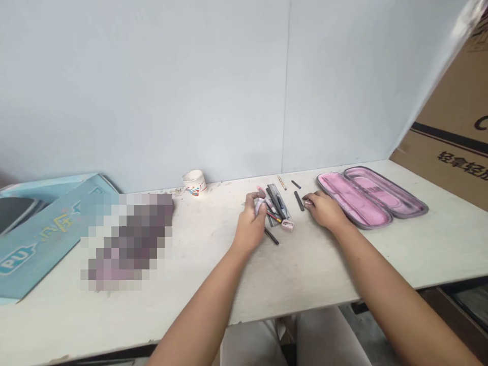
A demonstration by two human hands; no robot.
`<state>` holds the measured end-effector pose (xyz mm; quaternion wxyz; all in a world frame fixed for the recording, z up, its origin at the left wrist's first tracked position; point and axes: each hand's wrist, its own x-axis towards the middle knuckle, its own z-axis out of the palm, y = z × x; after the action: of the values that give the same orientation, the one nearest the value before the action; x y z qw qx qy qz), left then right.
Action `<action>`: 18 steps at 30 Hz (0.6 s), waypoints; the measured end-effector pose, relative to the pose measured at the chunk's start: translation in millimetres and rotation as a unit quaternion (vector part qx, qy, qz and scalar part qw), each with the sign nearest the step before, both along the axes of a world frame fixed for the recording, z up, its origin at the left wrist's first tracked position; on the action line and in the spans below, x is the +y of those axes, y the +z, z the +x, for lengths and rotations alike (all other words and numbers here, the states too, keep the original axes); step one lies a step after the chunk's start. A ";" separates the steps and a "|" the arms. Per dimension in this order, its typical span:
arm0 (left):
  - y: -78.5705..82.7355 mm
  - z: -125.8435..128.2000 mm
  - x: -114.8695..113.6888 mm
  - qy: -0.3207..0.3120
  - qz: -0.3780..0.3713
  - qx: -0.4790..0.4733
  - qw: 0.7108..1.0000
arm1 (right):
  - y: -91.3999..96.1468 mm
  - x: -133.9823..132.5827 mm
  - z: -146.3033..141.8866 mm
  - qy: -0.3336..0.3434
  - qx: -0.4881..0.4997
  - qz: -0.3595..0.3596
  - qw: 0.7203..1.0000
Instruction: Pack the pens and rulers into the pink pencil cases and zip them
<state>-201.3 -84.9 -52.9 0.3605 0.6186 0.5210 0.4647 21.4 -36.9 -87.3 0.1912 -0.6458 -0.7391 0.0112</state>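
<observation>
My left hand (251, 219) is curled round a small pale pink-white item at the left edge of a pile of pens and pencils (276, 202) on the white table (305, 269). My right hand (324, 208) lies low on the table just right of the pile, its fingertips touching a dark pen (299, 200). A pink pencil sharpener (287, 225) sits at the pile's near edge. An open pink pencil case (371, 195) lies flat to the right of my right hand.
A small paper cup (194, 182) stands by the back wall. A light blue box (38, 229) lies at the far left, with a blurred-out object (127, 239) beside it. Brown cardboard cartons (453, 127) stand at the right, past the table's end.
</observation>
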 end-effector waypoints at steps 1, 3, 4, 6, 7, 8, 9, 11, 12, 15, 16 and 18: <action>0.4 1.6 -1.9 -0.003 0.017 0.022 1.000 | -1.1 -0.6 0.0 -0.001 -0.012 -0.007 1.000; 0.8 4.5 -5.4 -0.010 0.039 0.061 0.997 | -1.0 -1.6 0.5 -0.015 -0.011 -0.002 1.000; 0.7 5.5 -6.8 -0.016 0.039 0.071 0.997 | 0.1 -2.1 0.5 -0.022 0.005 0.009 1.000; -0.2 6.3 -8.5 -0.027 0.040 0.085 0.995 | 4.5 -3.9 -1.7 -0.026 0.073 0.045 0.996; -1.0 6.1 -8.9 -0.032 0.043 0.088 0.995 | 7.4 -5.6 -4.7 -0.018 0.129 0.063 0.989; -1.8 5.7 -8.9 -0.036 0.048 0.089 0.994 | 10.7 -7.8 -9.3 -0.001 0.200 0.076 0.977; -2.5 5.3 -8.9 -0.041 0.054 0.090 0.994 | 14.3 -10.7 -15.3 0.026 0.282 0.082 0.956; -3.6 4.6 -8.8 -0.053 0.068 0.091 0.992 | 21.7 -18.1 -30.6 0.096 0.445 0.080 0.887; -4.0 4.7 -8.9 -0.062 0.074 0.092 0.991 | 25.2 -22.3 -38.9 0.129 0.511 0.075 0.846; -4.4 6.9 -10.1 -0.088 0.088 0.098 0.987 | 33.4 -34.6 -60.6 0.181 0.615 0.059 0.765; -4.6 8.0 -10.7 -0.093 0.089 0.099 0.987 | 35.0 -38.1 -65.6 0.186 0.626 0.046 0.756; -5.4 10.2 -11.8 -0.099 0.086 0.099 0.986 | 36.5 -43.7 -71.4 0.192 0.627 0.008 0.755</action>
<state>-191.1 -96.7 -58.3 0.2970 0.7389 0.4483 0.4061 -50.0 -80.6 -50.8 0.6107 -0.3368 -0.5619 0.4447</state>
